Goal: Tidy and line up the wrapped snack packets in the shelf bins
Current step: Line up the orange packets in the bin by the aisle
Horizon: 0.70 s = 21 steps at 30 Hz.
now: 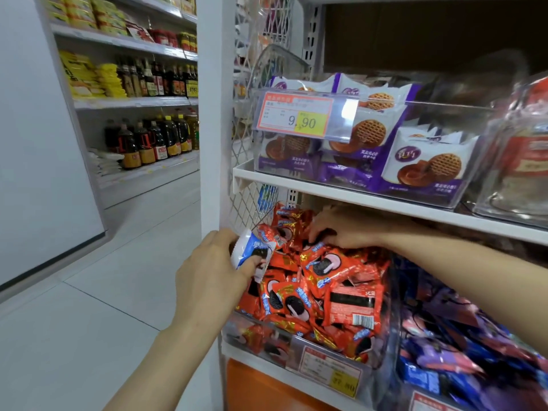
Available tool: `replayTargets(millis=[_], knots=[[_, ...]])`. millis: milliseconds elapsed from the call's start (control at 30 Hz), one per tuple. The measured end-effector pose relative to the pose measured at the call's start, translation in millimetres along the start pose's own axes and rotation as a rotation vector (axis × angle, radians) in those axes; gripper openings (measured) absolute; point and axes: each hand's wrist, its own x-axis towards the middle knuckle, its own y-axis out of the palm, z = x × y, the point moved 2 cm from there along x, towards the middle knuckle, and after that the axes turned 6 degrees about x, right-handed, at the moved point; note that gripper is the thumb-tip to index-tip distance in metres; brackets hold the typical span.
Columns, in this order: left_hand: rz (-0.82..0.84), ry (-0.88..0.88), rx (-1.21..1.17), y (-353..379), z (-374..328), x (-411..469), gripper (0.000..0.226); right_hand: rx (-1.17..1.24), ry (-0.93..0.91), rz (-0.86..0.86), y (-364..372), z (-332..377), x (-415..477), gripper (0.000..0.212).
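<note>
Red snack packets [326, 289] lie heaped in a clear bin [284, 348] on the lower shelf [296, 381]; the left hand [213, 271] pinches a blue-and-white packet [252, 252] at the bin's left edge; the right hand [341, 229], fingers curled, grips packets at the heap's back.

right fingers [318, 232] buried in packets | lower price tag [330, 370] blurred

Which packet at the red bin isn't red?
The blue-and-white packet in the left hand, at the bin's left edge; the others are red.
</note>
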Motion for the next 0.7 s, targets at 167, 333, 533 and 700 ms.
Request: replayTargets(millis=[167,333,533,700], knots=[[0.010,0.010,-0.117,11.1,-3.3,1.7,0.024,0.287,0.000,-0.089,-0.5,-2.9,-10.9,0.033],[0.154,0.076,-0.551,16.1,-26.9,1.4,0.019,0.726,-0.049,-0.144,9.5,42.4,-58.9,0.043],[0.339,0.202,-0.585,34.3,-52.9,4.3,0.033,0.748,0.163,-0.631,19.5,26.2,-121.8,0.017],[0.311,0.350,0.029,86.5,-64.1,50.9,0.055,0.666,0.450,-0.909,27.6,-12.3,-168.1,0.031]])
